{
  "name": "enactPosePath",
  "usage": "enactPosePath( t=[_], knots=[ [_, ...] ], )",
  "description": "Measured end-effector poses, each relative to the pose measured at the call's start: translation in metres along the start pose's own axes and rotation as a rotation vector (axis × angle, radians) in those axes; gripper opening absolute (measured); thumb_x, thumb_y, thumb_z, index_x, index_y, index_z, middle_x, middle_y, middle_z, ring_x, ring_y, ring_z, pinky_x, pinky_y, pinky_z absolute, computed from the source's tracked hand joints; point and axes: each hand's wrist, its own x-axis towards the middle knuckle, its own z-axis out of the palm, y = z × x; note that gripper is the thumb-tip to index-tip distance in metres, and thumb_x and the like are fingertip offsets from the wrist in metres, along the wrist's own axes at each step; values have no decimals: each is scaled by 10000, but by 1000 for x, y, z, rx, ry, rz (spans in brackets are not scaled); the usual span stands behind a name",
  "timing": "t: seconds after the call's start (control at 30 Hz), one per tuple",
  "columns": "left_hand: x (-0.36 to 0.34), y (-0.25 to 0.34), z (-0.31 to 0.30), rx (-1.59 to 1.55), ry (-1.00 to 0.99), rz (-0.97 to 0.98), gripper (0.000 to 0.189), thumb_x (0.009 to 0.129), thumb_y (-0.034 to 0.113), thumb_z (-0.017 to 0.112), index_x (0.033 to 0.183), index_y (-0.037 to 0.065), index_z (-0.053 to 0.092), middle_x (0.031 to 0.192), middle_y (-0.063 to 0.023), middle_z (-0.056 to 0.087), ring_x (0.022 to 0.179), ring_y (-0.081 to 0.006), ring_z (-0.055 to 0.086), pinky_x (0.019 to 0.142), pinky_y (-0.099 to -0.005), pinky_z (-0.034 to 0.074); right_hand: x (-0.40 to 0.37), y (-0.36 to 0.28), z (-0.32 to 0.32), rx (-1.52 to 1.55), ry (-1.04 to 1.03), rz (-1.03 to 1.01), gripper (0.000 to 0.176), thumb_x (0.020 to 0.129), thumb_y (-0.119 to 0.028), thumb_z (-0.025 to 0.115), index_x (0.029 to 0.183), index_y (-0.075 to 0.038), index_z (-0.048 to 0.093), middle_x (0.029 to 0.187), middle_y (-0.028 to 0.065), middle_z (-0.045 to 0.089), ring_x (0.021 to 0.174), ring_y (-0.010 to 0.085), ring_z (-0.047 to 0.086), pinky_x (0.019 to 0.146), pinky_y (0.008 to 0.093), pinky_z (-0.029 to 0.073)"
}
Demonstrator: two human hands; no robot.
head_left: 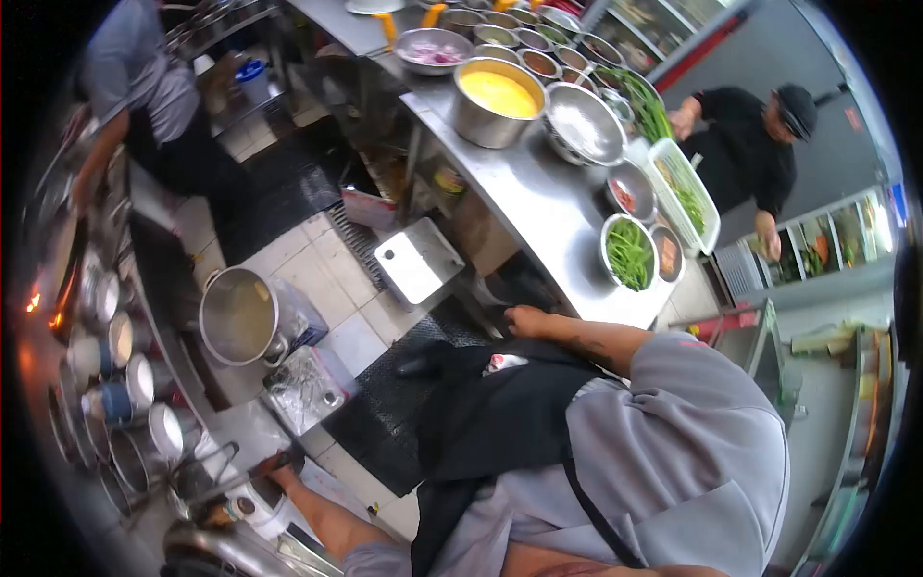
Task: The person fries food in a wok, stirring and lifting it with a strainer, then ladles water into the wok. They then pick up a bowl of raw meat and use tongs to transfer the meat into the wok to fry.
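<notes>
My left hand (279,471) is at the cooking line in the lower left, its fingers closed around a dark handle (258,468). The handle runs toward metal cookware there, and blur keeps me from telling which piece it belongs to. My right hand (527,322) is close to the front edge of the steel table (519,207), beside my black apron (519,404). Its fingers look curled, and whatever may be in them is hidden. On the table near that hand are a bowl of cut green vegetables (628,252) and a smaller bowl of orange pieces (667,254).
A large pot (240,317) stands left of the floor mat (423,385), near a foil-covered box (306,389). A pot of yellow liquid (497,91) is on the table. Flames (56,317) burn at far left. One co-worker (159,87) is upper left, another (745,144) beyond the table.
</notes>
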Motion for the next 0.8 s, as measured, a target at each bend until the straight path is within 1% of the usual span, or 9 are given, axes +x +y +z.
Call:
enactPosePath(
  t=[0.07, 0.1, 0.23, 0.27, 0.3, 0.47, 0.53, 0.67, 0.8],
  knots=[
    [-15, 8, -5, 418, 48, 476, 234, 679, 159, 649, 854, 4, 648, 844, -151, 660, 774, -264, 604, 825, -360, 444, 6, -12, -7, -81, 15, -69, 318, 754, -156, 582, 1038, -15, 556, 987, 212, 593, 965, 360, 557, 844, 433, 441],
    [-47, 41, 9, 215, 95, 303, 170, 673, 182, 656, 732, 23, 662, 795, -129, 668, 765, -261, 604, 807, -368, 449, 12, -17, -9, -128, 14, -125, 328, 756, -161, 583, 1047, -14, 553, 1000, 214, 586, 976, 360, 549, 852, 433, 437],
    [-88, 3, 34, 301, 340, 476, 477, 691, 173, 659, 1103, -18, 514, 1110, -204, 548, 1069, -317, 509, 921, -406, 391, 44, -73, -28, -78, 178, -442, 320, 770, -175, 571, 1055, -38, 528, 988, 223, 563, 946, 397, 544, 832, 462, 436],
    [-107, -20, 44, 149, 277, 50, 459, 714, 171, 636, 1100, -47, 518, 1109, -228, 544, 1085, -342, 496, 943, -408, 380, 52, -103, -39, -120, 162, -472, 324, 774, -166, 567, 1068, -38, 529, 978, 222, 563, 946, 395, 544, 825, 460, 439],
    [-163, 43, 47, 381, 114, -22, 457, 738, 203, 617, 1095, -67, 524, 1105, -264, 541, 1083, -374, 494, 956, -415, 376, 52, -138, -56, -161, 148, -505, 328, 777, -157, 562, 1081, -37, 529, 968, 221, 563, 946, 393, 544, 818, 459, 443],
    [-320, -51, 79, 539, 154, -110, 445, 735, 251, 594, 1043, -68, 557, 1104, -289, 543, 1082, -400, 500, 935, -424, 406, 67, -301, -84, 103, 291, -1117, 254, 764, -56, 617, 1008, -3, 576, 865, 166, 598, 612, 292, 559, 566, 360, 450],
    [-380, -60, 66, 468, -44, -455, 473, 723, 245, 586, 1077, -67, 546, 1113, -286, 541, 1075, -401, 504, 940, -409, 408, 39, -374, -99, 71, 180, -1194, 289, 764, -45, 605, 1040, 14, 547, 803, 184, 580, 683, 328, 579, 614, 386, 468],
    [-500, -131, 62, 247, 249, -803, 643, 726, 270, 542, 1234, -103, 412, 1273, -271, 435, 1202, -362, 414, 1024, -366, 324, 6, -484, -85, 78, 89, -1580, 259, 766, -30, 596, 1018, 14, 554, 824, 186, 579, 728, 343, 582, 649, 404, 468],
    [-597, -197, 88, 898, 174, -648, 203, 803, 229, 526, 758, 111, 685, 786, -93, 669, 757, -276, 639, 641, -403, 490, -37, -569, -43, 55, 13, -1801, 266, 767, -45, 590, 1024, 13, 554, 894, 205, 573, 792, 364, 575, 682, 422, 466]
  ],
)
